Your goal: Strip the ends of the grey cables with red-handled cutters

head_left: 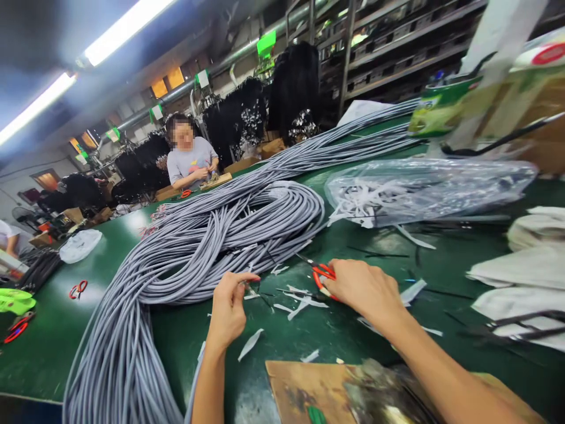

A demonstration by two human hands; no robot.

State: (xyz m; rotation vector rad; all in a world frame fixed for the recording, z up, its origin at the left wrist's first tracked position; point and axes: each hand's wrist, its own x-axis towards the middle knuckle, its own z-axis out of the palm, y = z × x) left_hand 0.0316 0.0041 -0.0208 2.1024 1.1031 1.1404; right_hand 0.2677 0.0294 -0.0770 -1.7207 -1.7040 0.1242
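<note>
My right hand (362, 288) is closed on the handles of red-handled scissors (323, 273). Their blades point away to the left, toward the grey cables. My left hand (229, 306) is pinched, thumb against fingers. Thin dark and pale strands show at its fingertips, too small to name. A big looped bundle of grey cables (212, 241) lies just beyond the left hand and hangs over the near left side. White scraps (302, 303) are scattered on the green table (176, 335) between my hands.
A clear plastic bag (432, 191) of white strips lies at the right, near pale gloves (525, 265). A stained board (300, 388) is close in front. Other red-handled scissors (78, 289) lie at left. A co-worker (192, 156) sits across the table, hands together.
</note>
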